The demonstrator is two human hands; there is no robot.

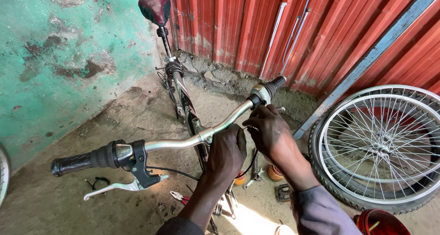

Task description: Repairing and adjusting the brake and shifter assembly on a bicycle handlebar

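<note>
left hand (225, 152) grips the curved silver metal handlebar (183, 142) at centre; right hand (267, 127) pinches a thin black cable (251, 164) at two o'clock.

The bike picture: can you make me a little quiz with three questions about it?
1. True or false: the left hand is on the middle of the handlebar.
2. Which end has the silver brake lever? A the left, B the right.
3. What leans on the red wall at the right?

Key: 1 true. 2 A. 3 A bicycle wheel.
</note>
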